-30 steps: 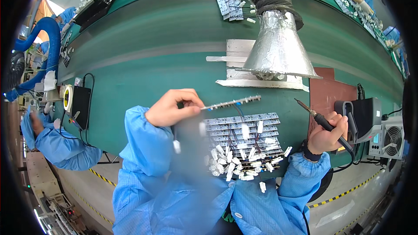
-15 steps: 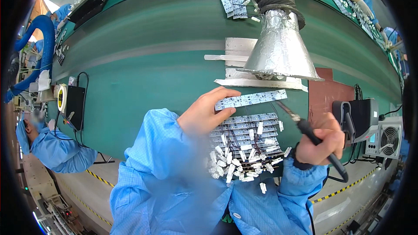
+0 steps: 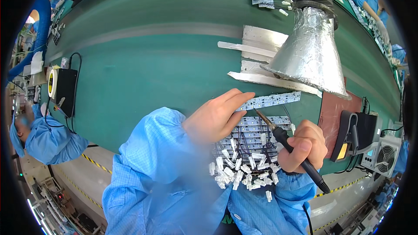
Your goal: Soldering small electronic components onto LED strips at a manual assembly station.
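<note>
Between the thumb and fingers of my left hand [image 3: 220, 115] is the left end of a narrow LED circuit board strip [image 3: 276, 100]. My right hand [image 3: 305, 146] is closed around the dark handle of a soldering iron [image 3: 283, 137]. Its tip points up and left and reaches the strip's lower edge near my left fingertips; I cannot tell whether it touches. Just below lie several more LED strips [image 3: 270, 124] in a row, with dark wires and a heap of white connectors [image 3: 239, 172] at their near ends.
A foil-covered fume hood [image 3: 311, 52] hangs over white metal plates [image 3: 265, 39] beyond the strips. At right are a soldering station [image 3: 355, 132] on a brown mat [image 3: 339, 109] and a fan box [image 3: 383, 154]. A black box [image 3: 65, 91] stands left; co-workers sit at both sides.
The soldering iron has moved left along the strip, its tip going from the strip's right end toward my left fingers. The view has shifted, so the surroundings sit differently.
</note>
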A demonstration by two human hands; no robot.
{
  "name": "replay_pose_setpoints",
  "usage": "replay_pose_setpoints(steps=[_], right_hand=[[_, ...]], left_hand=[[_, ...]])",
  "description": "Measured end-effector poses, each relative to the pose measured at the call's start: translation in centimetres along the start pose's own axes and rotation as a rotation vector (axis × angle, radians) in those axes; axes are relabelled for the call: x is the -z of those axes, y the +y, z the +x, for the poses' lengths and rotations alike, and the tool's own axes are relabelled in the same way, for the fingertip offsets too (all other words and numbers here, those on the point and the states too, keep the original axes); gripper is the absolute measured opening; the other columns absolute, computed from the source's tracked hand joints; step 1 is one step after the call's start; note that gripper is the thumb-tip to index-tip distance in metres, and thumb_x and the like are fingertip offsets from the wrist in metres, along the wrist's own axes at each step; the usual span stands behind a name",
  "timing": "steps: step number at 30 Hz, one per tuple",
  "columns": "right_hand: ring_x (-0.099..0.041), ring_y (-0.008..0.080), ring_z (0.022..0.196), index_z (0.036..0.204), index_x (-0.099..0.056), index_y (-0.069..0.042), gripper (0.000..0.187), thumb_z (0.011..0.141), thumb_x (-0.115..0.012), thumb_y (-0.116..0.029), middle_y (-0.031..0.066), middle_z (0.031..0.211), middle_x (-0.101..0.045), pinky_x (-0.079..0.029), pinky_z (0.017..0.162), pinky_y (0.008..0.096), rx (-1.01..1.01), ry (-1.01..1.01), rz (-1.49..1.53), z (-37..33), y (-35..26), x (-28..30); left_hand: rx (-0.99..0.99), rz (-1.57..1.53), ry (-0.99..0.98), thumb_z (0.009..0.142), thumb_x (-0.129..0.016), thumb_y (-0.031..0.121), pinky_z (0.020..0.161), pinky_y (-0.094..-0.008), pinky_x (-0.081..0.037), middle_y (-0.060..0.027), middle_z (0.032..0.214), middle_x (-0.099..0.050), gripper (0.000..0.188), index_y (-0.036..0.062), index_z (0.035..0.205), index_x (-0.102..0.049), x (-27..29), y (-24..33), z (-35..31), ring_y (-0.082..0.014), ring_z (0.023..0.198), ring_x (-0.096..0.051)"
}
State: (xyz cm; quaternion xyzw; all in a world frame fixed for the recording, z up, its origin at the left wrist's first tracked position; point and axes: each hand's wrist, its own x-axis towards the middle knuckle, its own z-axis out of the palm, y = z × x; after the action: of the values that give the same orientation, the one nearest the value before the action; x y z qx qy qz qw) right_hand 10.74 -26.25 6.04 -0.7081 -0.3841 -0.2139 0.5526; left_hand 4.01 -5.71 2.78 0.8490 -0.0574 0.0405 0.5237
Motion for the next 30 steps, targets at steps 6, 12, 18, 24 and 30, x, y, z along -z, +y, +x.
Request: replay_pose_setpoints(steps=[6, 12, 18, 24, 30], right_hand=[[-0.036, 0.0162, 0.042, 0.064, -0.041, -0.002, 0.033, 0.095, -0.047, -0.011, 0.0053, 0.05, -0.039, -0.024, 0.043, 0.0333, -0.023, -0.035, -0.023, 0.1, -0.03, -0.07], [-0.036, 0.0166, 0.042, 0.064, -0.041, -0.002, 0.031, 0.094, -0.047, -0.01, 0.0053, 0.05, -0.039, -0.024, 0.043, 0.0334, -0.026, -0.05, -0.009, 0.04, 0.04, -0.09], [-0.036, 0.0168, 0.042, 0.064, -0.041, -0.002, 0.031, 0.094, -0.047, -0.009, 0.0056, 0.05, -0.04, -0.024, 0.043, 0.0336, -0.025, -0.036, -0.011, 0.02, 0.04, -0.19], [-0.036, 0.0166, 0.042, 0.064, -0.041, -0.002, 0.031, 0.094, -0.047, -0.009, 0.0057, 0.05, -0.04, -0.024, 0.043, 0.0335, -0.017, -0.027, -0.021, 0.02, 0.05, -0.23], [-0.036, 0.0158, 0.042, 0.064, -0.042, -0.002, 0.033, 0.095, -0.047, -0.01, 0.0054, 0.05, -0.04, -0.023, 0.042, 0.0331, -0.007, 0.01, 0.011, -0.18, 0.41, -0.1]], left_hand=[[0.012, -0.01, 0.004, 0.086, -0.062, -0.005, 0.08, -0.0407, -0.051, -0.0188, 0.105, -0.06, 0.045, -0.0015, 0.131, -0.056, -0.06, 0.16, -0.03, -0.0378, 0.093, -0.062], [0.007, 0.004, 0.013, 0.086, -0.063, -0.006, 0.081, -0.0403, -0.052, -0.0191, 0.106, -0.06, 0.045, -0.0022, 0.13, -0.056, -0.24, 0.03, -0.13, -0.0378, 0.094, -0.063], [-0.01, 0.003, 0.018, 0.086, -0.063, -0.005, 0.08, -0.0403, -0.052, -0.0193, 0.107, -0.061, 0.044, -0.0026, 0.13, -0.057, -0.26, 0.03, -0.09, -0.0378, 0.094, -0.063], [-0.01, 0.003, 0.012, 0.086, -0.063, -0.005, 0.081, -0.0401, -0.052, -0.0194, 0.107, -0.061, 0.044, -0.0032, 0.13, -0.057, -0.29, -0.03, -0.12, -0.0376, 0.094, -0.063], [-0.014, 0.014, 0.016, 0.087, -0.063, -0.005, 0.081, -0.0397, -0.052, -0.0195, 0.109, -0.061, 0.044, -0.0035, 0.13, -0.057, -0.3, 0.08, -0.13, -0.0373, 0.094, -0.063]])
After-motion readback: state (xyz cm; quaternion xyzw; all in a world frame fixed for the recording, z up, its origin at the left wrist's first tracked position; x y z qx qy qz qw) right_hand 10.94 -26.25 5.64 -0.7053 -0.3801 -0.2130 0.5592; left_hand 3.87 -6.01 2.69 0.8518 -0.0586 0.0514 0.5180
